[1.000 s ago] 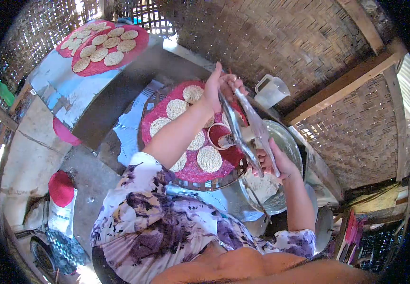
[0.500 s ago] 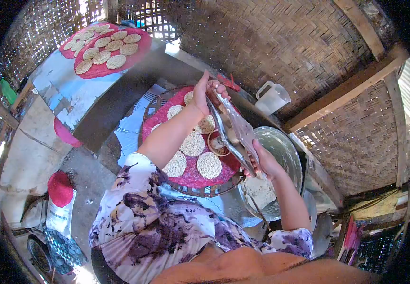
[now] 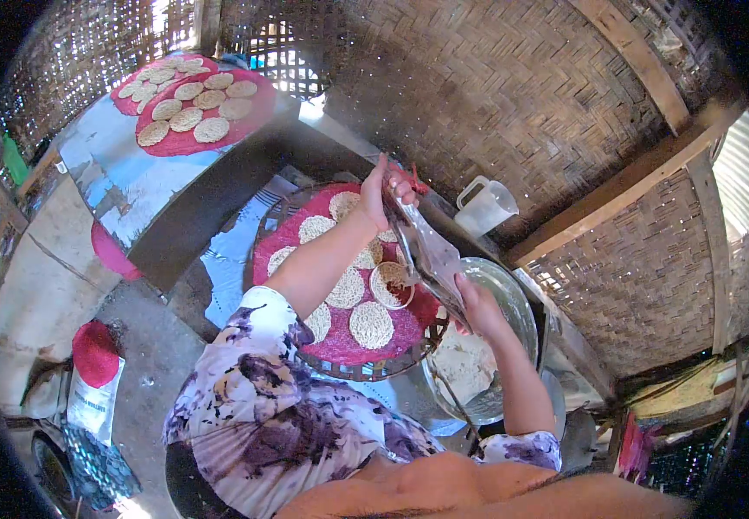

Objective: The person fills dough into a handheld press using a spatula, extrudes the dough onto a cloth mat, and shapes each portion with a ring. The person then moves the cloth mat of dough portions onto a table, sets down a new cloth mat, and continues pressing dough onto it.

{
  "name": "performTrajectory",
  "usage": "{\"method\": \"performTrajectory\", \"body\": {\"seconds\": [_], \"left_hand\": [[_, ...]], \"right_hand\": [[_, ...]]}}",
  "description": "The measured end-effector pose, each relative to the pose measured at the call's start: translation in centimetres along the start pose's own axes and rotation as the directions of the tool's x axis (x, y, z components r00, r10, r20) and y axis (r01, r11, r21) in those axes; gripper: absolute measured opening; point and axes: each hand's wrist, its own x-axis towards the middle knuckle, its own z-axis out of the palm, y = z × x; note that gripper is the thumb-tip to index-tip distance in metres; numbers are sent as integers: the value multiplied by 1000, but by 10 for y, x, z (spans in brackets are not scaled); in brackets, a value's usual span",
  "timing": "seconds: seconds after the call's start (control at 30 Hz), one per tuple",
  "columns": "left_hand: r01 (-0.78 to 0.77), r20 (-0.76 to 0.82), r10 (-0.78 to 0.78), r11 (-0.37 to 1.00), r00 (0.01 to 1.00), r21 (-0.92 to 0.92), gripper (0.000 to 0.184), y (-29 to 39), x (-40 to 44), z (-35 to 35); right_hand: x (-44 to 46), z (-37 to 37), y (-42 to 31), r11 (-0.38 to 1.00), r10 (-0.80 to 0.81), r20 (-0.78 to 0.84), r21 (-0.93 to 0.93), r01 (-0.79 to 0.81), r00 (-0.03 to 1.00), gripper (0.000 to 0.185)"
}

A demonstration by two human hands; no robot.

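My left hand (image 3: 381, 195) is wrapped round the upper end of a pair of flat plastic-covered boards (image 3: 426, 249). The lower end is gripped by my right hand (image 3: 481, 310). The boards are tilted in the air, pressed nearly together, and what lies between them is hidden. Below them, several round pale textured discs (image 3: 371, 324) lie on a pink mesh cloth (image 3: 409, 333) over a round woven tray. A small clear tub (image 3: 392, 285) with reddish-brown contents sits among the discs. Beneath my right hand, a large basin (image 3: 526, 303) contains pale dough (image 3: 463, 365).
A thin stick (image 3: 451, 394) leans in the basin. A translucent pitcher (image 3: 487, 208) stands by the woven wall (image 3: 478, 95). At upper left, a raised table (image 3: 124, 177) carries more discs on pink cloths. A red round object (image 3: 95, 353) is at lower left.
The two boards, spread apart earlier with pale lumps between them, have come together. Both hands keep their hold. The whole view has shifted slightly.
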Motion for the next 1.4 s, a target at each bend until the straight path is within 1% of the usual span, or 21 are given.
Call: {"method": "performTrajectory", "body": {"seconds": [0.17, 0.27, 0.37, 0.43, 0.53, 0.63, 0.83, 0.93, 1.03, 1.07, 1.13, 1.17, 1.2, 1.23, 1.27, 1.3, 1.33, 1.37, 1.4], "left_hand": [[-8, -181, 10, 1000, 983, 12, 56, -15, -12, 8], [4, -221, 1, 1000, 975, 21, 56, -18, -20, 8], [49, -252, -50, 999, 966, -8, 56, -14, -30, 14], [58, -251, -63, 998, 966, -28, 56, -10, -30, 10], [47, -248, -45, 999, 968, -1, 56, -3, -31, 13], [21, -237, -6, 998, 972, 61, 56, 6, -29, 17], [14, -246, 5, 997, 969, 77, 57, 4, -29, 22], [15, -288, 5, 998, 958, 66, 59, -5, -31, 25], [86, -14, -86, 996, 996, 12, 57, -6, -34, 19], [95, -33, -92, 991, 995, 91, 55, -8, -33, 19], [113, -72, -98, 962, 993, 247, 57, -8, -47, 62], [183, 21, -199, 934, 980, 307, 60, -2, -44, 50], [152, -9, -180, 802, 984, 578, 59, -2, -50, 54], [117, -31, -153, 595, 988, 795, 58, -5, -61, 62], [80, -41, -122, 332, 992, 940, 58, -8, -71, 66], [148, -110, -219, 167, 970, 975, 72, -10, -78, 57], [89, -119, -193, -160, 974, 983, 78, -13, -89, 55], [25, -116, -167, -470, 979, 882, 86, -18, -102, 54], [-38, -100, -145, -729, 984, 683, 94, -23, -111, 54]], "right_hand": [[-6, -3, 18, 1000, -7, 4, -8, 7, 1000, 59], [-11, 1, 23, 1000, 28, 5, -6, -28, 1000, 58], [-18, 9, 21, 998, 60, -5, 13, -60, 998, 58], [-20, 15, 17, 997, 68, 6, 37, -68, 998, 58], [-28, 23, -6, 994, 40, -44, -97, -44, 998, 51], [-31, 27, -21, 991, 28, -100, -131, -41, 995, 47], [-19, 26, -1, 987, -91, -145, -145, 70, 985, 44], [-25, 26, 4, 994, -70, -157, -95, 56, 985, 52], [-34, 24, 13, 1000, -9, -121, 15, 11, 993, 47], [-41, 21, 17, 995, -22, -108, 95, 33, 994, 44], [-62, 15, 26, 965, -54, -87, 251, 74, 995, 41], [-71, 14, 37, 942, -101, -132, 306, 137, 986, 41], [-82, 15, 52, 912, -142, -180, 358, 199, 973, 42], [-94, 19, 66, 876, -178, -230, 405, 261, 957, 45], [-104, 27, 81, 880, -181, -325, 368, 301, 928, 49], [-112, 38, 97, 882, -184, -418, 329, 338, 890, 53], [-119, 51, 115, 883, -187, -508, 289, 371, 841, 58], [-123, 69, 136, 907, -206, -610, 174, 383, 765, 61], [-129, 89, 153, 925, -230, -700, 59, 376, 676, 64]]}}
